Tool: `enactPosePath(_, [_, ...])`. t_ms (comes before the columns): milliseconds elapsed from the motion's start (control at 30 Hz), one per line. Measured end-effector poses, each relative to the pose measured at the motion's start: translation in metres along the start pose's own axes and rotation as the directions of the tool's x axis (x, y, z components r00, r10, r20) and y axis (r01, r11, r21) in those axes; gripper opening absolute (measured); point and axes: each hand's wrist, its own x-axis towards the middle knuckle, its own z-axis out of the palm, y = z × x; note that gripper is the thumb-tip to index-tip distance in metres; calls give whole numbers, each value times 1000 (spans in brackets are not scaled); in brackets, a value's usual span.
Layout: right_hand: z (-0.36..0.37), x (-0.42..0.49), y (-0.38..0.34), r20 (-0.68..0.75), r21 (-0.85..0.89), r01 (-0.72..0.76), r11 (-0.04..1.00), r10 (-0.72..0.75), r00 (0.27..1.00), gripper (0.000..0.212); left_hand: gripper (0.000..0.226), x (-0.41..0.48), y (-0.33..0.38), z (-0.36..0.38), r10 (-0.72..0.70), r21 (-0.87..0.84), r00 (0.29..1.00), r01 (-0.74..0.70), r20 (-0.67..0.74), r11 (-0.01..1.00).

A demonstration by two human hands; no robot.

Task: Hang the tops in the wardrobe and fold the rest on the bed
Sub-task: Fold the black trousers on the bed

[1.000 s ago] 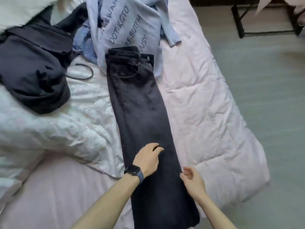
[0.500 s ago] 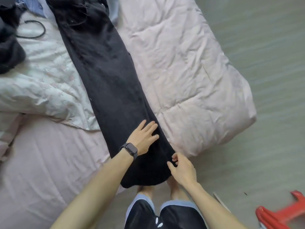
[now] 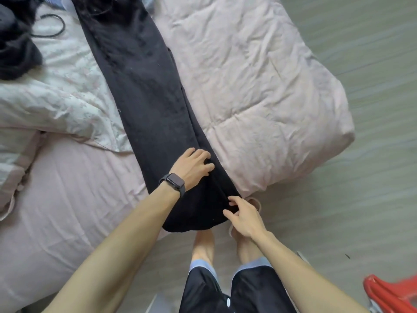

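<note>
- At 6 o'clock, the person's black shorts with pale blue hems (image 3: 225, 288) show above bare legs on the grey-green plank floor (image 3: 372, 154). A red plastic object (image 3: 392, 294) lies at 4 o'clock, cut off by the frame edge.
- Just below centre, the right hand (image 3: 244, 216) pinches the hem corner of the long black trousers (image 3: 140, 86) between thumb and forefinger. Its other fingers are loosely bent.
- At centre, the left hand (image 3: 191, 168), with a dark smartwatch (image 3: 173, 183) on the wrist, lies on the trouser leg just above the hem. Its fingers curl over the leg's right edge, gripping the cloth.
- The black trousers lie flat and lengthwise on the bed. The hem hangs over the near edge at 6 o'clock, and the waist leaves the frame at 12 o'clock.
- A smooth pink bed sheet (image 3: 56, 199) spreads at 8 o'clock.
- A rumpled pink quilt (image 3: 259, 86) at 2 o'clock touches the trousers' right side.
- A white floral duvet (image 3: 63, 93) at 10 o'clock lies partly under their left side.
- At 11 o'clock sits a heap of dark clothing (image 3: 13, 48), with a thin black cord loop (image 3: 54, 26) just beside it.
</note>
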Motion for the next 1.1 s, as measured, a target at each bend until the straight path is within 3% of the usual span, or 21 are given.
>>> enactPosePath(67, [2, 8, -7, -6, 15, -3, 1000, 3, 1000, 44, 25, -1, 5, 2, -12, 17, 1000, 11, 26, 1000])
enactPosePath(233, [12, 16, -6, -67, -48, -7, 999, 4, 998, 7, 29, -10, 25, 15, -3, 45, 995, -2, 104, 999])
enactPosePath(367, [12, 1, -1, -98, -46, -11, 999, 7, 995, 12, 31, -16, 39, 14, 9, -34, 1000, -10, -13, 999])
enactPosePath(500, [0, -14, 9, -234, 17, 16, 1000, -11, 972, 12, 22, -6, 42, 10, -7, -90, 989, -6, -150, 996])
enactPosePath(700, [-8, 14, 11, -184, -48, -126, 991, 115, 976, 9, 23, 20, 59, 19, -111, -114, 991, 103, -68, 988])
enactPosePath(800, [-4, 24, 12, -152, -83, -181, 980, 167, 974, 18, 35, 8, 70, 26, -267, -204, 957, 241, -112, 949])
enactPosePath(867, [-2, 23, 17, -169, -70, -186, 980, 172, 970, 31, 48, -14, 80, 28, -507, -380, 854, 432, -119, 818])
enactPosePath(933, [-1, 20, 22, -146, -68, -183, 981, 171, 974, 40, 54, -42, 92, 33, -763, -555, 646, 622, -35, 553])
enactPosePath(1000, [1, 17, 26, -89, -76, -165, 983, 159, 983, 46, 59, -72, 105, 45, -918, -681, 365, 713, 156, 167])
enactPosePath(1067, [0, 17, 28, -79, -65, -158, 985, 153, 985, 47, 63, -96, 116, 61, -904, -718, 118, 654, 410, -240])
enactPosePath(1100, [0, 18, 28, -89, -67, -148, 987, 142, 986, 47, 63, -108, 119, 70, -842, -701, 45, 579, 537, -416])
